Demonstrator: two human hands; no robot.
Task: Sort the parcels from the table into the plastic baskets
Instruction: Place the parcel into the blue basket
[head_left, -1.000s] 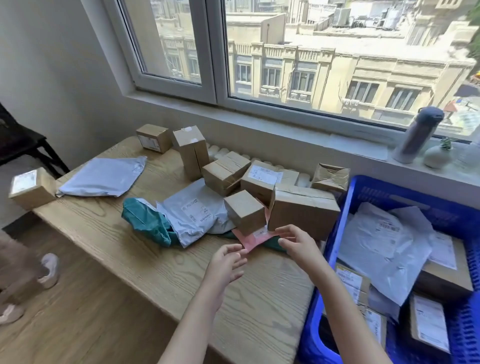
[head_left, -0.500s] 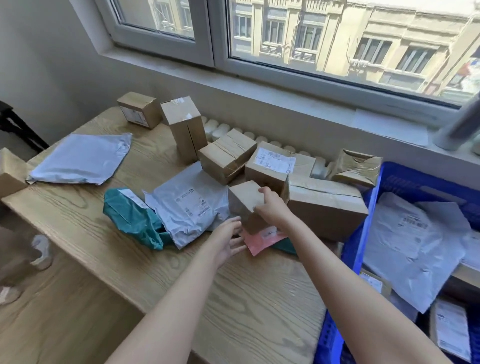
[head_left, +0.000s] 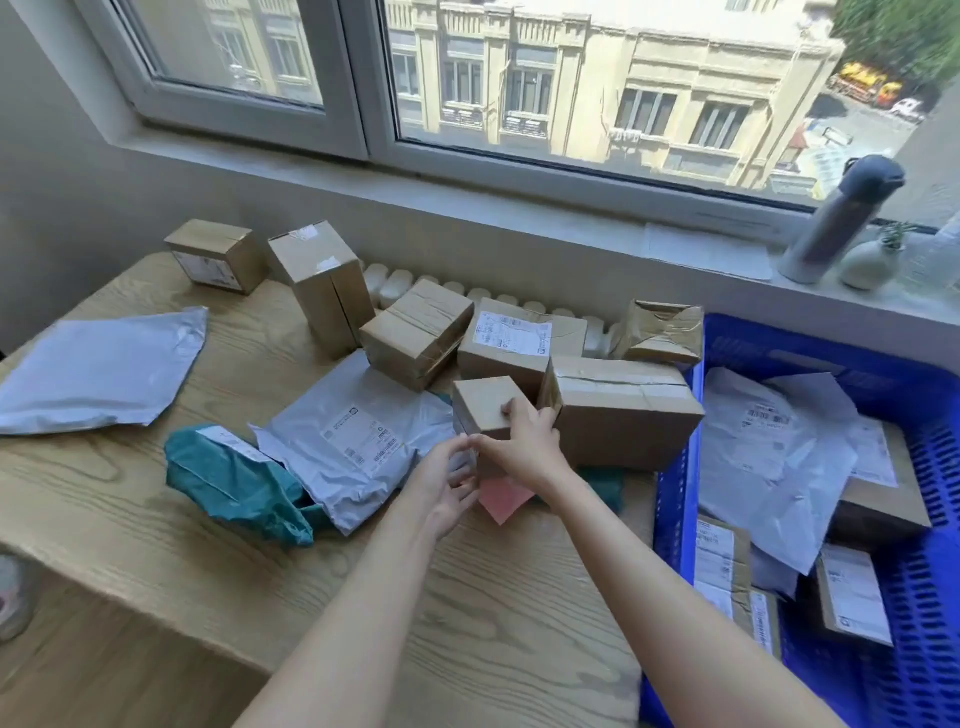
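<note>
A small brown cardboard box (head_left: 483, 402) stands mid-table on a pink mailer (head_left: 503, 500). My right hand (head_left: 524, 444) grips its near right corner, fingers over the top. My left hand (head_left: 444, 488) presses against the box's lower left side. A long brown box (head_left: 621, 410) lies just right of it. Grey mailers (head_left: 358, 441) (head_left: 98, 369), a teal mailer (head_left: 234, 480) and several more brown boxes (head_left: 415, 332) lie on the wooden table (head_left: 493, 623). The blue plastic basket (head_left: 670, 499) at the right holds several parcels.
A grey bottle (head_left: 841, 218) and a small vase (head_left: 867, 260) stand on the window sill at the back right. A white radiator (head_left: 395, 283) runs behind the table. The wooden floor shows at the lower left.
Both hands moved forward from the table's near side onto the small box; the right hand took hold first, then the left hand came up against its side.
</note>
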